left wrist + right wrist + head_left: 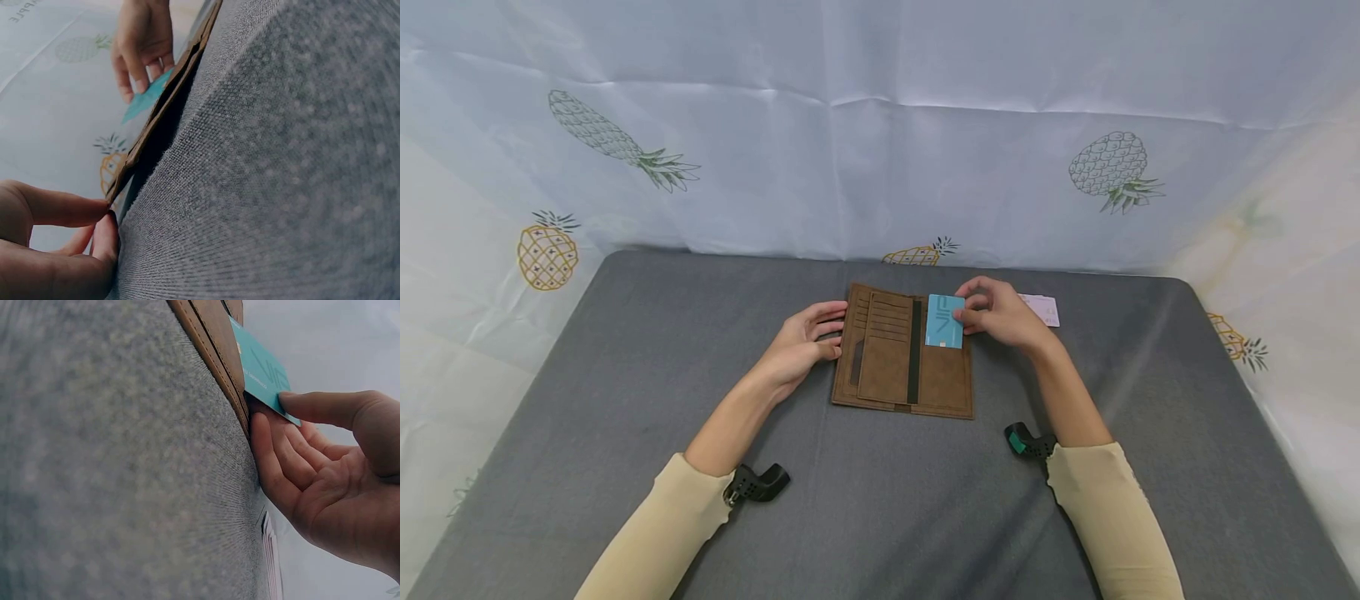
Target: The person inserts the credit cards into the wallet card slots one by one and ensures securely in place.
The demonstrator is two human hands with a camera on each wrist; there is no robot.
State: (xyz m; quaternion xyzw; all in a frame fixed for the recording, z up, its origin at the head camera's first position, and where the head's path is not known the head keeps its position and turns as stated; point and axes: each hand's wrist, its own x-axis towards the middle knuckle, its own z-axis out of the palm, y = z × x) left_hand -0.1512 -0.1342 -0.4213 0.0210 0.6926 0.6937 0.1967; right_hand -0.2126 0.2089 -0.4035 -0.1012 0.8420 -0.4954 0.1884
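An open brown wallet with card slots and a dark strip down its middle lies on the table. My left hand pinches the wallet's left edge between thumb and fingers, as the left wrist view shows at the wallet's edge. Between the thumb and fingers of my right hand is a blue card marked VIP, held over the wallet's right half. In the right wrist view the thumb presses the face of the card, with the fingers beneath it.
Pale pink cards lie in a stack just right of my right hand, partly hidden by it. The dark grey tabletop runs back to a white curtain printed with pineapples. Black wrist cameras sit at both cuffs.
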